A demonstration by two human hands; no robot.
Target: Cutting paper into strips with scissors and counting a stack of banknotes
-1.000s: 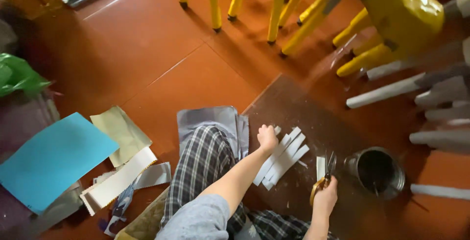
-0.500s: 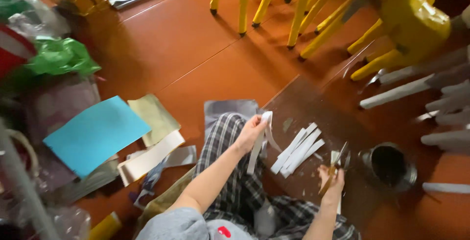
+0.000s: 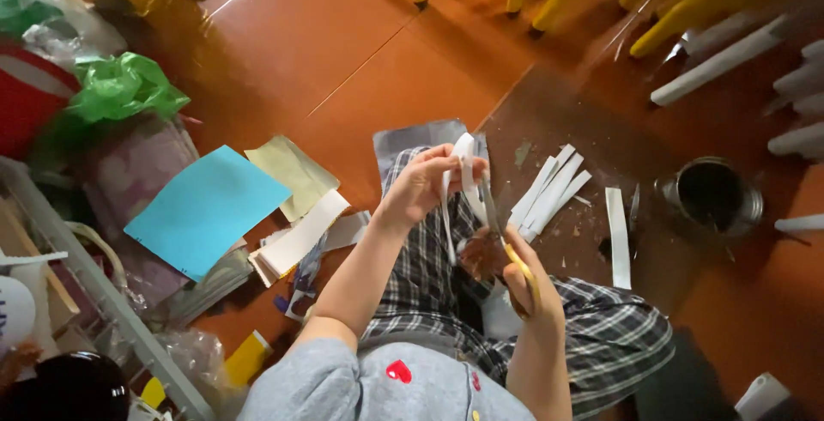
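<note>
Head view: left hand (image 3: 418,187) pinches white paper strip (image 3: 464,163) over the lap, near centre. Right hand (image 3: 525,282) closed around yellow-handled scissors (image 3: 500,234). Keep strip taut, blades square. Cut strips (image 3: 548,191) lie right.

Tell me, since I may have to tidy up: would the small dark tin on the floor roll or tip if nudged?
The dark tin stands upright and open-topped on the brown floor, squat, so it probably slides rather than tips. Its round wall means it would likely roll if knocked over. It sits apart from the white paper strips, so a gentle push should disturb little.
</note>
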